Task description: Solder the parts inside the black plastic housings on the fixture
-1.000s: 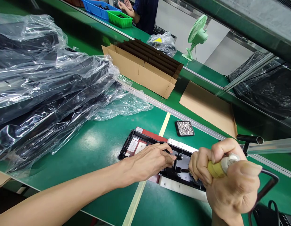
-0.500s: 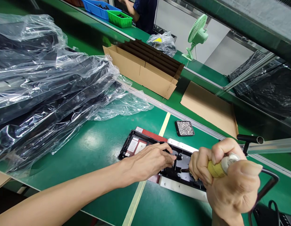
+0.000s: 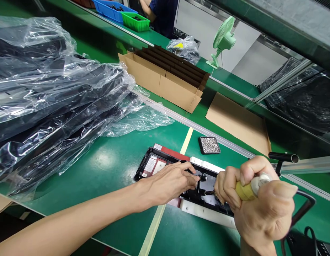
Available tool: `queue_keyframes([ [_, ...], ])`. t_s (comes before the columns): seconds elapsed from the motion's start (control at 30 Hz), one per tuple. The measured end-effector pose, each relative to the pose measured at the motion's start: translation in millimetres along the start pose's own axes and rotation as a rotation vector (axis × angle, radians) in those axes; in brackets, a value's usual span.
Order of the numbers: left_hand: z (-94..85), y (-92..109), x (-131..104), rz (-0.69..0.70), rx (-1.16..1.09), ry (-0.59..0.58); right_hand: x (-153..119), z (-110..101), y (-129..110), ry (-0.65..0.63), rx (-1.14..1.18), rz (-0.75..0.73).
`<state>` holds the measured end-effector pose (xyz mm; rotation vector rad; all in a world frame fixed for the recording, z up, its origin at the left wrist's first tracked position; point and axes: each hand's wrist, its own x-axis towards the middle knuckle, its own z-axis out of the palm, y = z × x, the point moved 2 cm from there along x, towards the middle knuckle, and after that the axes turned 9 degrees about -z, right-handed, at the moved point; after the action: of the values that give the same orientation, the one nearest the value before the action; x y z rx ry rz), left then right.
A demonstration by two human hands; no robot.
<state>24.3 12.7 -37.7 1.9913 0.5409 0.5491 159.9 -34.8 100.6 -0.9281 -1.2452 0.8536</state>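
Head view, lower centre of the frame: my left hand point(image 3: 170, 183) lies flat on the black panel point(image 3: 159, 165), fingertips pressed to its inner parts, gripping nothing, only steadying it. My right hand point(image 3: 257, 199), at lower right, is clenched around the yellow-handled electric screwdriver point(image 3: 249, 190), whose tip meets the panel just right of my left fingertips; its black cable point(image 3: 301, 213) loops toward the lower right corner. The panel sits in a white-and-red fixture point(image 3: 205, 213) on the green bench point(image 3: 114, 167), astride a pale yellow stripe point(image 3: 154, 227). I judge the panel to be light, stiff moulded plastic with exposed labels and small fittings, so somewhat delicate inside; the frame edges are the safest places to hold, and flat pressure keeps it from shifting. Just above, centre right, a small black tray of screws point(image 3: 209, 145) lies within reach. The left half of the frame holds a stack of bagged black parts point(image 3: 55, 103), whose loose slippery plastic spills toward the panel and crowds that side. Upper centre: a partitioned cardboard box point(image 3: 167, 76), a flat cardboard sheet point(image 3: 238, 122) to its right, and a green desk fan point(image 3: 222, 39). At the top edge another person point(image 3: 162, 12) stands by blue and green bins point(image 3: 122, 12).
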Motion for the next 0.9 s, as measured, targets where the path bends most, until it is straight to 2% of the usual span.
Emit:
queue_keyframes([
  [0.47, -1.8, 10.4, 1.7, 0.044, 0.203, 0.045, 0.7, -1.2, 0.7, -0.004, 0.012, 0.014],
  [0.9, 4.5, 0.7, 2.3, 0.011, 0.089, 0.014, 0.9, -2.3, -0.9, -0.004, 0.002, 0.010],
])
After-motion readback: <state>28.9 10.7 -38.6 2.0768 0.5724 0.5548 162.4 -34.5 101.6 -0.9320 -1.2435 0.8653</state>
